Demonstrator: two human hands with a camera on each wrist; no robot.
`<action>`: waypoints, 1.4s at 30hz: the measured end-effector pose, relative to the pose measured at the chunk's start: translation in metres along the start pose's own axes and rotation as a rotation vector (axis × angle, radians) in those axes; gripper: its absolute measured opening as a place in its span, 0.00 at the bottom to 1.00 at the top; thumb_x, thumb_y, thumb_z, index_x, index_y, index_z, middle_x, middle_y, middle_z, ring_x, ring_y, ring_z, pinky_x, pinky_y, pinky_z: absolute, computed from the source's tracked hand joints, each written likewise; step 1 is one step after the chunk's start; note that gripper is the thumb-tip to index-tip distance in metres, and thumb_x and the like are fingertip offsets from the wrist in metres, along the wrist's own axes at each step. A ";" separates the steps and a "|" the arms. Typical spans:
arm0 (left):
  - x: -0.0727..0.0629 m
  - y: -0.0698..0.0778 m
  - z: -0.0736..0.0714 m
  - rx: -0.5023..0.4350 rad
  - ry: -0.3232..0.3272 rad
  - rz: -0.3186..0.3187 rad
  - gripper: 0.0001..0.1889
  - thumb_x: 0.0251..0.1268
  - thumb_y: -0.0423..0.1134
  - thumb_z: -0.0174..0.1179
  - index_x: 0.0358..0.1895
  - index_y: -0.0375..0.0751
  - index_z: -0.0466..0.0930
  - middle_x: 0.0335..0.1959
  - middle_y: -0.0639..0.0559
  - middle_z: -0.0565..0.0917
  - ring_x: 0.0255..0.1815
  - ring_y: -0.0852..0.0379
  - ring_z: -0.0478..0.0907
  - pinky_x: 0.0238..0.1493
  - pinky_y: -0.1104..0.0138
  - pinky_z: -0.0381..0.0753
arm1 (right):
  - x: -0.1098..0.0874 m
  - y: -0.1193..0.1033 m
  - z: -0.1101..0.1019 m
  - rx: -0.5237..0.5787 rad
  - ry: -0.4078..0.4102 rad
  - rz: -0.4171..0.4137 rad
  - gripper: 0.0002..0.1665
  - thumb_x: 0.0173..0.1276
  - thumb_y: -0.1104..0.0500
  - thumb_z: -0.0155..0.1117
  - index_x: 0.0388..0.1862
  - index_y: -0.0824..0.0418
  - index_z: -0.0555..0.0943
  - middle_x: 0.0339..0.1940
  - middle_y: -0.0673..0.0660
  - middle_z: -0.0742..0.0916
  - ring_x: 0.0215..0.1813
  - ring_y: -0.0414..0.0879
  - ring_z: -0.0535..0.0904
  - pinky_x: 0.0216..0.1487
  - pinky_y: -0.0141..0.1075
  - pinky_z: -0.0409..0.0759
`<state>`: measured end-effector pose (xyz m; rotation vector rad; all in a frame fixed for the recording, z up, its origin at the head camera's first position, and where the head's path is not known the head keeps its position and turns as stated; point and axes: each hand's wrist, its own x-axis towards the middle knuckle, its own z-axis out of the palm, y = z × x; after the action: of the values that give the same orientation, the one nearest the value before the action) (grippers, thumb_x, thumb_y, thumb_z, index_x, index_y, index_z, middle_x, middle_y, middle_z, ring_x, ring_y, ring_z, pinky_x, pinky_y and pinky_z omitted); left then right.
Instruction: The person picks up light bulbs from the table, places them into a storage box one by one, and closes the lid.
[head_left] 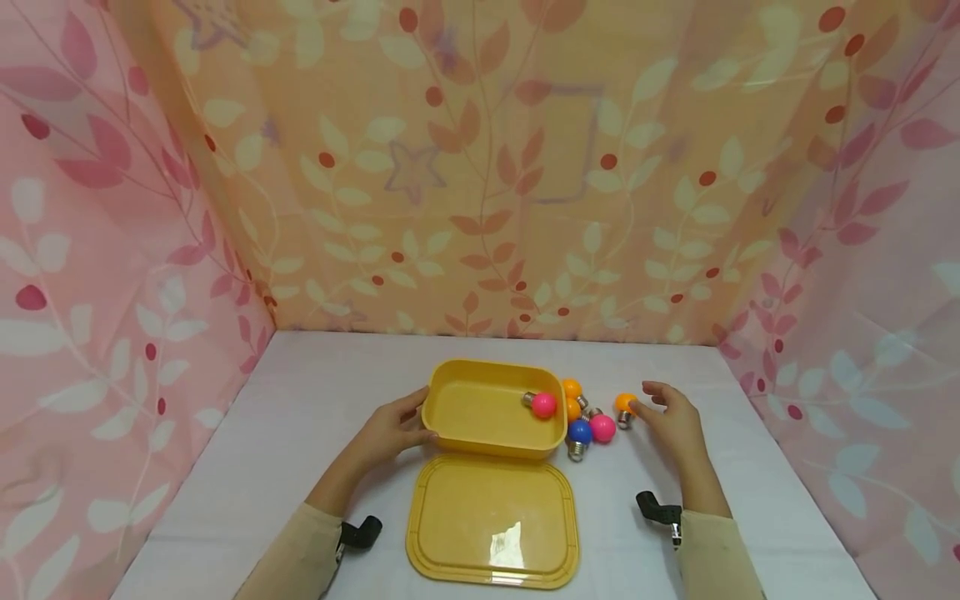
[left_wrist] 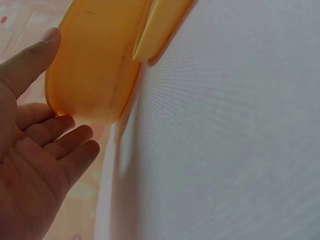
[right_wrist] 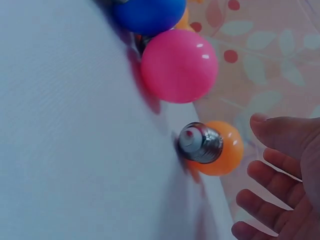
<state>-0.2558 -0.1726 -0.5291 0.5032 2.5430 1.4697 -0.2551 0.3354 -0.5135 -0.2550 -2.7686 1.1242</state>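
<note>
A yellow plastic box stands with a pink light bulb lying inside it near the right end. My left hand rests against the box's left end, thumb and fingers spread and fairly straight; the left wrist view shows the thumb at the box's edge. Just right of a single orange light bulb, my right hand has its fingers spread. In the right wrist view, that bulb's metal screw base faces the camera, and a small gap separates thumb and bulb.
Beside the box's right wall lie a blue bulb, another pink bulb and two orange bulbs, one being the back orange bulb. The flat yellow lid lies in front of the box. Patterned cloth hangs behind the white table.
</note>
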 end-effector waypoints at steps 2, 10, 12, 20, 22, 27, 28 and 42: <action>0.000 0.000 0.001 -0.001 0.004 0.003 0.49 0.58 0.54 0.76 0.80 0.47 0.61 0.80 0.53 0.63 0.77 0.45 0.66 0.76 0.51 0.67 | 0.000 0.003 0.002 0.021 -0.015 0.026 0.36 0.73 0.46 0.67 0.72 0.64 0.73 0.70 0.68 0.77 0.70 0.66 0.71 0.71 0.63 0.70; -0.004 -0.005 0.003 -0.020 0.006 -0.014 0.49 0.56 0.54 0.77 0.80 0.49 0.62 0.80 0.53 0.64 0.77 0.44 0.66 0.76 0.49 0.66 | -0.003 0.014 0.013 0.038 -0.057 0.056 0.38 0.73 0.45 0.66 0.73 0.64 0.71 0.71 0.68 0.76 0.71 0.65 0.70 0.70 0.61 0.73; -0.004 -0.007 0.004 -0.021 0.006 -0.002 0.49 0.56 0.54 0.77 0.80 0.48 0.62 0.80 0.52 0.64 0.77 0.44 0.66 0.76 0.49 0.66 | -0.004 0.015 0.014 0.029 -0.053 0.047 0.38 0.73 0.44 0.66 0.73 0.65 0.71 0.71 0.69 0.76 0.70 0.66 0.70 0.70 0.61 0.72; -0.001 -0.008 0.004 -0.040 0.016 0.007 0.51 0.55 0.56 0.76 0.81 0.49 0.60 0.80 0.53 0.63 0.78 0.44 0.65 0.75 0.50 0.67 | 0.003 0.012 0.009 0.025 -0.061 0.012 0.37 0.73 0.45 0.67 0.72 0.65 0.73 0.70 0.69 0.77 0.72 0.66 0.69 0.75 0.61 0.65; 0.000 -0.008 0.003 -0.046 0.015 0.015 0.51 0.56 0.55 0.76 0.81 0.49 0.60 0.80 0.53 0.63 0.78 0.44 0.64 0.75 0.50 0.67 | 0.006 0.011 0.009 0.024 -0.061 0.004 0.36 0.73 0.46 0.67 0.71 0.65 0.74 0.69 0.69 0.78 0.71 0.66 0.70 0.75 0.62 0.65; 0.001 -0.006 0.000 -0.049 0.014 0.025 0.51 0.56 0.55 0.76 0.81 0.48 0.60 0.80 0.53 0.63 0.79 0.46 0.64 0.76 0.51 0.67 | 0.009 0.010 0.010 0.037 -0.047 -0.020 0.33 0.73 0.47 0.68 0.68 0.66 0.77 0.64 0.70 0.82 0.66 0.65 0.74 0.71 0.62 0.69; 0.001 -0.006 -0.001 -0.049 0.014 0.023 0.51 0.56 0.55 0.77 0.81 0.48 0.60 0.80 0.54 0.63 0.78 0.46 0.64 0.75 0.51 0.67 | 0.009 0.010 0.010 0.039 -0.043 -0.024 0.33 0.72 0.47 0.69 0.67 0.66 0.77 0.63 0.70 0.82 0.65 0.65 0.74 0.71 0.61 0.69; 0.000 -0.008 0.003 -0.050 0.011 0.023 0.51 0.54 0.54 0.78 0.80 0.46 0.62 0.79 0.52 0.64 0.78 0.46 0.65 0.75 0.52 0.68 | -0.001 0.019 0.009 0.106 -0.045 0.087 0.38 0.72 0.41 0.67 0.72 0.62 0.73 0.67 0.68 0.79 0.68 0.63 0.72 0.70 0.59 0.74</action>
<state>-0.2562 -0.1740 -0.5371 0.5194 2.5097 1.5443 -0.2539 0.3426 -0.5332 -0.3445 -2.7499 1.3087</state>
